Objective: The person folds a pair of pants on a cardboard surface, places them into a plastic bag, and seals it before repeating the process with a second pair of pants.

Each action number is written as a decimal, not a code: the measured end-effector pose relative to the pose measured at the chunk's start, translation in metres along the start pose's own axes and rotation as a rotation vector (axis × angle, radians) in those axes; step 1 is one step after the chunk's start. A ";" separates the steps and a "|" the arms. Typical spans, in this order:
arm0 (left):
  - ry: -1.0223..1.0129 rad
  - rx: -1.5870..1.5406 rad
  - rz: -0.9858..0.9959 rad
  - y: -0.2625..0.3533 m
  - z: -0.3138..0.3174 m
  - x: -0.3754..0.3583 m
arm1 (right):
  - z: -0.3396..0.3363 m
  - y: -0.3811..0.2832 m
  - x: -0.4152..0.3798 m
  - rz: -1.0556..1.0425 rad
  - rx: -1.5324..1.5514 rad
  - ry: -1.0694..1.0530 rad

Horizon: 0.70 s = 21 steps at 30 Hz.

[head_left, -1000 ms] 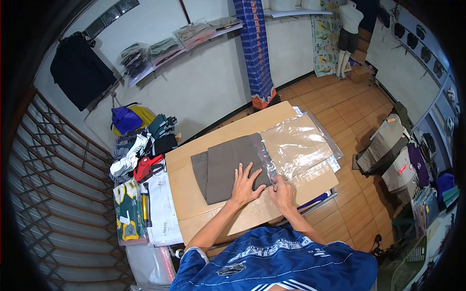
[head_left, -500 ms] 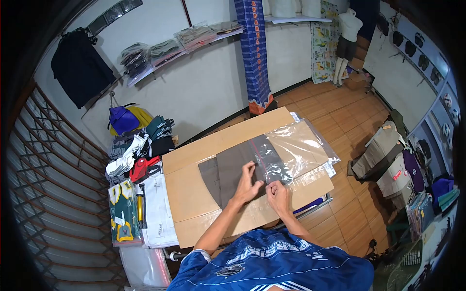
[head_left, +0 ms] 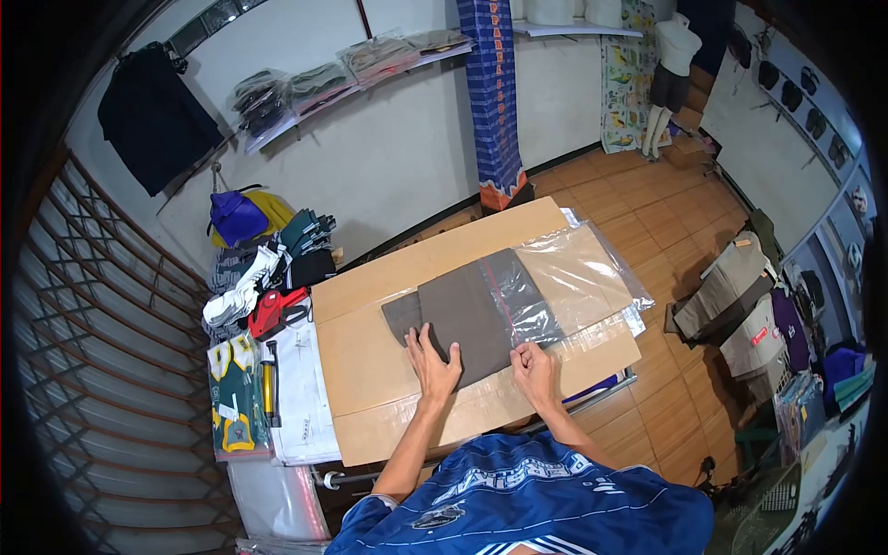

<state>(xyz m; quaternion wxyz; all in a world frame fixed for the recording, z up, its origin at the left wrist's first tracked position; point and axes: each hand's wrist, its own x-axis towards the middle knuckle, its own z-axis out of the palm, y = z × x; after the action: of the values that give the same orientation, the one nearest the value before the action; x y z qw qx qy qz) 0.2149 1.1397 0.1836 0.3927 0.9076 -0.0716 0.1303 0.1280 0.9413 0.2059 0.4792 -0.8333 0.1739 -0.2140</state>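
A folded grey-brown garment [head_left: 460, 301] lies on the cardboard-topped table, its right end inside a clear plastic bag [head_left: 581, 276]. The bag's mouth, edged with a red strip, crosses the cloth. My left hand [head_left: 433, 368] rests with spread fingers on the garment's lower left part, near the fold. At the near corner of the bag's mouth, my right hand [head_left: 535, 375] is closed in a pinch on the bag's edge. The far right part of the bag lies flat and holds no cloth.
Cardboard [head_left: 361, 370] covers the table. To the left are stacked clothes [head_left: 305, 240], a red tool [head_left: 268, 310], a packed green jersey [head_left: 236, 388] and plastic bags [head_left: 273, 499]. A patterned pillar [head_left: 493, 102] stands behind; clothes [head_left: 726, 287] hang at right.
My left hand has moved left from the bag's mouth to the garment's left part, fingers now spread. My right hand keeps its pinch at the bag's near corner.
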 end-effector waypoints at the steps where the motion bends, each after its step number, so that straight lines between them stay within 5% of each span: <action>1: 0.009 -0.018 0.006 0.003 0.004 0.000 | 0.001 0.001 0.000 0.001 0.005 0.000; 13: -0.066 -0.117 0.043 0.049 0.048 0.010 | -0.002 -0.006 -0.004 0.011 -0.013 -0.007; 16: -0.122 -0.330 0.127 0.048 0.037 0.014 | -0.002 -0.003 -0.007 0.008 0.000 -0.005; 18: -0.157 -0.878 -0.003 0.026 0.044 0.016 | 0.002 0.009 -0.010 0.027 0.048 -0.006; 21: -0.320 -0.473 0.144 0.015 -0.002 0.022 | -0.009 0.008 -0.016 0.053 0.056 -0.020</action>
<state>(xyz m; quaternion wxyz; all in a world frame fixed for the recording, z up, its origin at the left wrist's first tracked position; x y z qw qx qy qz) 0.2318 1.1302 0.2015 0.5670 0.7923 -0.2254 -0.0070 0.1090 0.9384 0.1997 0.5096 -0.8167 0.1849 -0.1980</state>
